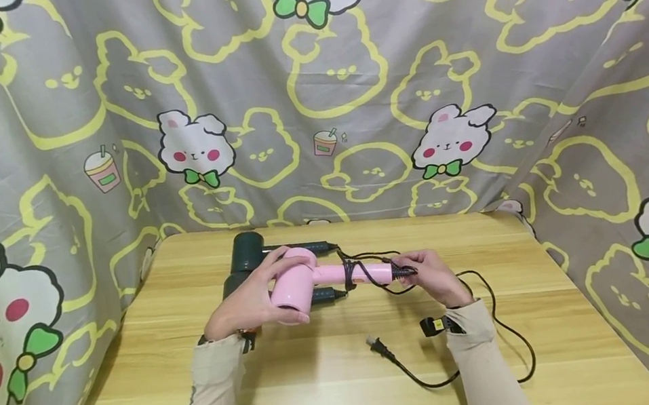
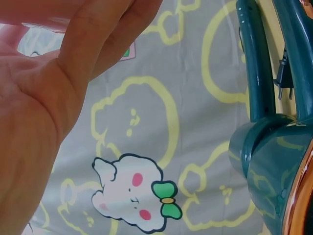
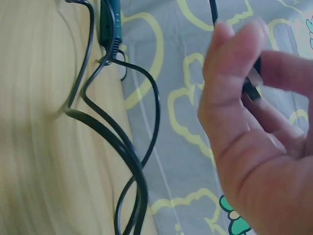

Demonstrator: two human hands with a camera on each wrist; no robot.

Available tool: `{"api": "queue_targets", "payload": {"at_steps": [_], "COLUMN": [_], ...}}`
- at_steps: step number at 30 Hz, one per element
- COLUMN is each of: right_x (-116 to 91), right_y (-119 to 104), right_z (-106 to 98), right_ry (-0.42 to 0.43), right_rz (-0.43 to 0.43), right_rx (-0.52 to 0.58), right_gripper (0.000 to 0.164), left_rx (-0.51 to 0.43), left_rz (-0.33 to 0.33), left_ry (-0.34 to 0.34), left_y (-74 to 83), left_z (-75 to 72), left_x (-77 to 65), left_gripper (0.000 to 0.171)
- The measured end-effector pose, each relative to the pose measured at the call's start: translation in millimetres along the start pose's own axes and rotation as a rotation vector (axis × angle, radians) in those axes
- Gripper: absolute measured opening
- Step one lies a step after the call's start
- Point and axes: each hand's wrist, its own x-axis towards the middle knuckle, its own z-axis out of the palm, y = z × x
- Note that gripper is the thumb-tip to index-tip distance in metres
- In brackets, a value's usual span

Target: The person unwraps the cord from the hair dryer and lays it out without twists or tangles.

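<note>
Raised over the table is a pink hair dryer [image 1: 294, 290], its handle pointing right with black cord wound around it. My left hand [image 1: 254, 299] grips the barrel, thumb below and fingers over the top. At the handle's far end, my right hand [image 1: 438, 278] pinches the black cord [image 1: 401, 272]; its fingers and thumb close on a dark piece in the right wrist view. Behind the pink dryer lie two dark green hair dryers [image 1: 247, 250], partly hidden by it and my left hand. One green barrel [image 2: 274, 169] with an orange rim appears in the left wrist view.
A black cord [image 1: 530, 343] loops over the right side of the wooden table [image 1: 314, 402], ending in a plug [image 1: 380, 347] near the middle. More cords [image 3: 139, 171] run beside a green handle. A patterned grey curtain [image 1: 256, 61] surrounds the table's back and sides.
</note>
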Motion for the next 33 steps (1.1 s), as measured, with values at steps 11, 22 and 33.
{"api": "queue_targets", "payload": {"at_steps": [11, 22, 33], "right_x": [-11, -29, -59], "right_y": [-13, -43, -72], "right_z": [0, 12, 27], "right_ry": [0.173, 0.186, 0.038], "right_rz": [-0.099, -0.243, -0.367], "right_rx": [0.107, 0.147, 0.059], "right_gripper": [0.036, 0.026, 0.029], "left_rx": [-0.007, 0.050, 0.033], "left_rz": [-0.005, -0.025, -0.014], "left_ry": [-0.022, 0.004, 0.039], "left_y": [-3.0, -3.9, -10.5], "left_z": [9.6, 5.1, -1.8], "left_x": [0.9, -0.6, -2.9], "left_gripper": [0.088, 0.092, 0.095]}}
